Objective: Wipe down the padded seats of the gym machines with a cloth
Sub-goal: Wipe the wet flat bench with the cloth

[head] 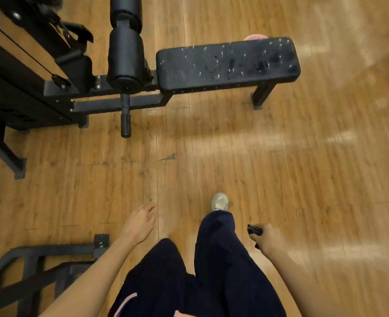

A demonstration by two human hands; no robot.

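A black padded seat (227, 62), worn with white flecks, stands ahead on a black machine frame. A pink cloth (255, 37) peeks out behind its far edge, mostly hidden. My left hand (140, 223) hangs low at the left with relaxed fingers and holds nothing. My right hand (266, 239) hangs at the right and grips a small black object (254, 230); what it is I cannot tell. Both hands are well short of the seat, with open floor between.
Black foam roller pads (126, 42) and a protruding bar (126, 117) stand left of the seat, with a cable machine (17, 83) beyond. Another machine's frame (28, 271) sits at the lower left. Wooden floor (303, 168) spreads right. My legs wear dark trousers.
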